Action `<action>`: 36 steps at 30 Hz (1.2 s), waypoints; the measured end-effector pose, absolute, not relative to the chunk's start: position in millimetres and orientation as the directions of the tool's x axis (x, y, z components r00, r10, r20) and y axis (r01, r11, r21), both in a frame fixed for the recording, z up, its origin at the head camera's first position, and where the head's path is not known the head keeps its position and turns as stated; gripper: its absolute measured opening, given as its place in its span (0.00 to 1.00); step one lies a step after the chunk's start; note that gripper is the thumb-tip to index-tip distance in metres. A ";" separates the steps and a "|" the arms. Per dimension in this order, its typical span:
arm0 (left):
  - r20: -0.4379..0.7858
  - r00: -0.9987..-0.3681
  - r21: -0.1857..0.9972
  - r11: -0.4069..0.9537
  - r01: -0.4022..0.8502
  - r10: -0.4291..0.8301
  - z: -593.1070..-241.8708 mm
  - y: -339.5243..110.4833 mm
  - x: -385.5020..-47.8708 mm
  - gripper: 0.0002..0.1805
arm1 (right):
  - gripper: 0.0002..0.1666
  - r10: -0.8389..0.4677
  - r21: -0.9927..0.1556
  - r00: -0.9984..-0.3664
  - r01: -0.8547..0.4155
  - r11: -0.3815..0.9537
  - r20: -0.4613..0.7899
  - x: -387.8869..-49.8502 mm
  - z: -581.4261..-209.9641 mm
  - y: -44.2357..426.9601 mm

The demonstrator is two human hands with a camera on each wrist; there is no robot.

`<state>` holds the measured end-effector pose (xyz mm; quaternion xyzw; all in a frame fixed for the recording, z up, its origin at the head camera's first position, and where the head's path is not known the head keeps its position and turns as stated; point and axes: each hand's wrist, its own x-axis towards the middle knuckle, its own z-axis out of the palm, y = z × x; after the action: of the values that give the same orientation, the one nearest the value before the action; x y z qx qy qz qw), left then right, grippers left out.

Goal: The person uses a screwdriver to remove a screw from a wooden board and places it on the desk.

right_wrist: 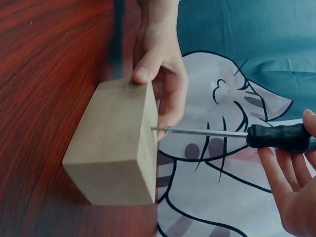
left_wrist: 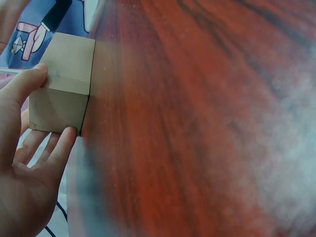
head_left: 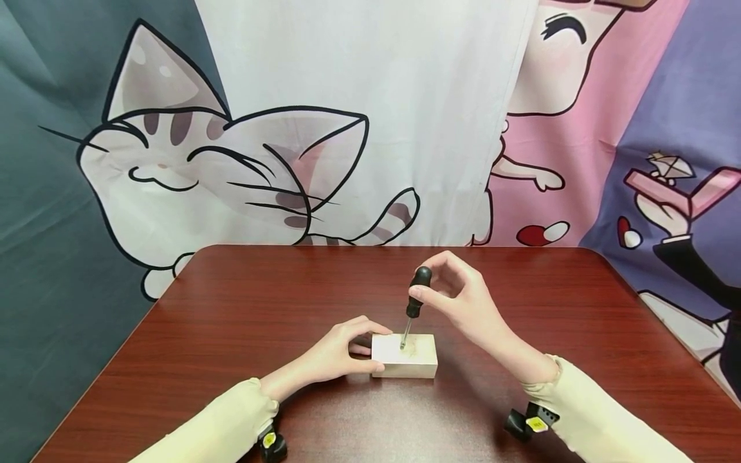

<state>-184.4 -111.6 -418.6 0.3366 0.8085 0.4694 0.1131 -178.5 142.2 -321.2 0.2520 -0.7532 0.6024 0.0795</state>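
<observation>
A pale wooden block lies on the table in the head view. My left hand grips its left end, thumb on the near side and fingers on the far side. The left wrist view shows that hand with thumb and fingertips against the block. Above the block, my right hand holds a screwdriver by its black handle, slightly tilted. In the right wrist view the metal shaft of the screwdriver meets a small screw standing partly out of the block's top face.
The reddish-brown wooden table stretches out around both hands. Behind its far edge hangs a cloth printed with cartoon figures. A small black device sits on the right wrist, another on the left.
</observation>
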 end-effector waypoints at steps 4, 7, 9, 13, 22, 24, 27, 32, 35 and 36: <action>0.128 -0.750 0.837 0.335 0.433 0.649 -418.4 -111.9 -183.9 0.28 | 0.11 -0.280 -0.881 -0.875 -0.447 0.153 0.395 -177.1 -318.5 143.0; 0.128 -0.749 0.837 0.334 0.433 0.650 -418.8 -112.1 -184.0 0.28 | 0.11 -0.295 -0.892 -0.877 -0.432 0.134 0.380 -177.0 -317.5 144.4; 0.131 -0.747 0.839 0.329 0.434 0.651 -419.0 -112.2 -184.2 0.28 | 0.11 -0.323 -0.895 -0.866 -0.433 0.103 0.382 -177.6 -317.4 145.2; 0.135 -0.744 0.845 0.316 0.431 0.655 -419.0 -112.5 -184.6 0.28 | 0.17 -0.375 -0.880 -0.833 -0.468 0.088 0.405 -178.6 -317.7 146.1; 0.128 -0.747 0.847 0.320 0.425 0.652 -418.1 -112.1 -184.3 0.28 | 0.21 -0.334 -0.794 -0.778 -0.595 0.122 0.532 -180.7 -325.0 140.4; 0.129 -0.748 0.847 0.320 0.424 0.651 -418.2 -111.8 -184.1 0.27 | 0.20 -0.290 -0.796 -0.793 -0.589 0.141 0.535 -179.5 -326.0 138.4; 0.130 -0.749 0.848 0.319 0.424 0.650 -418.6 -111.4 -184.0 0.27 | 0.21 -0.233 -0.803 -0.823 -0.562 0.199 0.518 -177.4 -325.8 136.9; 0.131 -0.746 0.848 0.316 0.426 0.653 -418.6 -111.0 -184.1 0.27 | 0.19 -0.218 -0.835 -0.856 -0.510 0.206 0.469 -176.3 -321.9 139.0; 0.129 -0.743 0.849 0.314 0.424 0.656 -418.5 -111.8 -184.6 0.27 | 0.18 -0.241 -0.861 -0.868 -0.478 0.172 0.433 -176.2 -318.4 141.5; 0.128 -0.742 0.850 0.313 0.424 0.658 -418.5 -112.0 -184.8 0.28 | 0.17 -0.248 -0.869 -0.872 -0.467 0.164 0.422 -175.9 -317.1 142.3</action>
<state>-184.8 -112.0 -418.5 0.3377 0.8010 0.4791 0.1220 -175.9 142.3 -317.1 0.2361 -0.7576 0.6017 0.0909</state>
